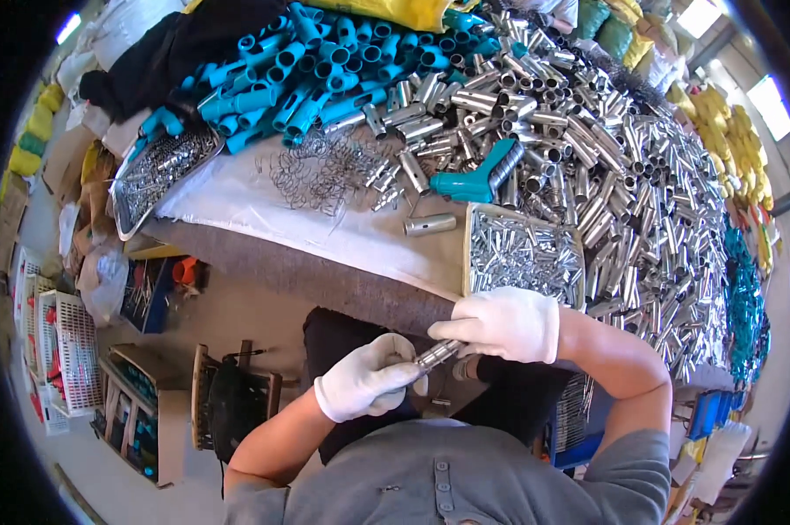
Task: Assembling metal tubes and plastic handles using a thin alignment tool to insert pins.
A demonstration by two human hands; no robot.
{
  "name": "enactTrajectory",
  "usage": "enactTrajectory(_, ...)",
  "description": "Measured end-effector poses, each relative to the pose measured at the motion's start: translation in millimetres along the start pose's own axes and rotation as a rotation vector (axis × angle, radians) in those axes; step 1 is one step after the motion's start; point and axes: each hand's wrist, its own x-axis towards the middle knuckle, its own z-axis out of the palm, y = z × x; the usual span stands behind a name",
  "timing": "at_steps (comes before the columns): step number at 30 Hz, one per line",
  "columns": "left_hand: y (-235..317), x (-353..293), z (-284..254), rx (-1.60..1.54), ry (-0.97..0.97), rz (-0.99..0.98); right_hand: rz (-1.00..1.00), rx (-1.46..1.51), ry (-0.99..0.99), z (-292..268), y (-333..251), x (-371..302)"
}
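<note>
Hands in white gloves at the near edge of a cluttered worktop (325,268), seen from above. The left hand (367,381) has its fingers (397,376) closed around the lower end of a slim metal part (437,354); the right hand (503,324) grips the upper end, its fingertips partly hiding it. The metal part, ringed along its length, slants up to the right between the hands, in front of the worktop and above the person's dark trousers. Just beyond the right hand stands a tray (467,249) filled with small shiny metal pieces. A single metal tube (430,225) lies left of this tray, with a blue-green handle (469,184) behind it. Farther back, thin wire springs (307,179) lie in a tangle, and blue-green tubes (316,74) form a heap. To the right, a large pile of metal tubes (601,153) spreads across the worktop. At the far left, a second tray (125,206) holds small metal parts
</note>
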Motion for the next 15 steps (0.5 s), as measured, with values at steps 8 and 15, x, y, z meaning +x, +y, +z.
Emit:
enactTrajectory(8,5,6,-6,-0.062,-0.076,0.063,-0.182,0.083,0.26,-64,69,57)
enactTrajectory(15,-18,19,-15,-0.223,-0.007,0.191,0.699,-0.937,0.481,-168,213,145)
